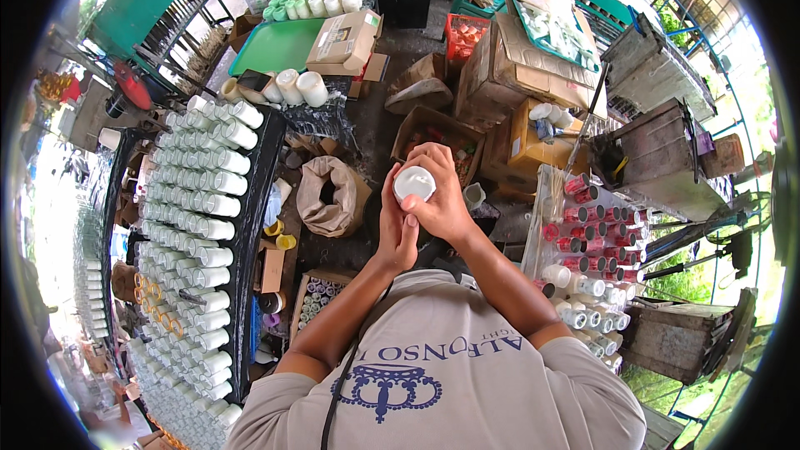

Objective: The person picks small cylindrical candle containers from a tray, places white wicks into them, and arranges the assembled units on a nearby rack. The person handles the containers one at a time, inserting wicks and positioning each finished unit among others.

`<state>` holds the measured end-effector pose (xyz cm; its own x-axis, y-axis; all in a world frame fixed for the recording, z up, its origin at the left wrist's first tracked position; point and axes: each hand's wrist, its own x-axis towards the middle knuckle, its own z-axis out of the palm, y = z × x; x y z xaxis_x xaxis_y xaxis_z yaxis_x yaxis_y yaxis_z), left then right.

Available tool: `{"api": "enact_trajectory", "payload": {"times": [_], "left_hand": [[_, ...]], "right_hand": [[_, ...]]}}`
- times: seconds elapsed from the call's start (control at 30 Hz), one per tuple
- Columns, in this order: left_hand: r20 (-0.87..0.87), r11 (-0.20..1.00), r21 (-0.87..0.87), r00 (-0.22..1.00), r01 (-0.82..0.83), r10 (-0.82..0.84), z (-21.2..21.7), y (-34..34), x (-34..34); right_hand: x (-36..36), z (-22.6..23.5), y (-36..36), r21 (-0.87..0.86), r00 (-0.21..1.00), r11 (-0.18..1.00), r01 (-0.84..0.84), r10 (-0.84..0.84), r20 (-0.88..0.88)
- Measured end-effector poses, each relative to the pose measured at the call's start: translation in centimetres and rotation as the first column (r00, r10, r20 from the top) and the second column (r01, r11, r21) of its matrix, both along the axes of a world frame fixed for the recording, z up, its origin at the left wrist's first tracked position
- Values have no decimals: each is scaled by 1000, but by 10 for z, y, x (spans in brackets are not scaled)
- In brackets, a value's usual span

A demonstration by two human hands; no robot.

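My right hand (442, 200) grips a small white cylinder-shaped cup (414, 182), its round end facing up toward the camera. My left hand (395, 229) presses against the cup's lower left side, palm and fingers cupped against the right hand. Both hands are raised in front of my chest, above the cluttered floor. My grey shirt fills the bottom of the view.
A long black tray (254, 225) on my left holds several rows of white cylinders. On my right a rack (546, 208) carries red and white cups. An open brown sack (333, 196), cardboard boxes (346, 40), a green tray (275, 46) and wooden crates (658, 150) lie ahead.
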<state>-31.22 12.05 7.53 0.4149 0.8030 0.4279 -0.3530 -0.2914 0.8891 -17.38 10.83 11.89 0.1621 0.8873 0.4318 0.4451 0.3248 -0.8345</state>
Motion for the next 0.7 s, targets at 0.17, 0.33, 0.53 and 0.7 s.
{"api": "enact_trajectory", "payload": {"times": [0.17, 0.33, 0.53, 0.7], "left_hand": [[62, 987, -154, 998, 32, -23, 9, 5, -9], [-40, 991, -133, 999, 6, -11, 37, 22, -18], [-104, 997, -28, 992, -74, 71, 46, 38, -23], [-151, 997, -49, 987, -65, 57, 48, 43, -26]], "right_hand": [[-12, 22, -13, -101, 996, 991, -87, 90, 27], [7, 21, -27, -101, 997, 993, -68, 71, 32], [11, 12, -27, -115, 979, 975, -192, 183, -86], [4, 7, -24, -85, 979, 976, -199, 194, -66]]}}
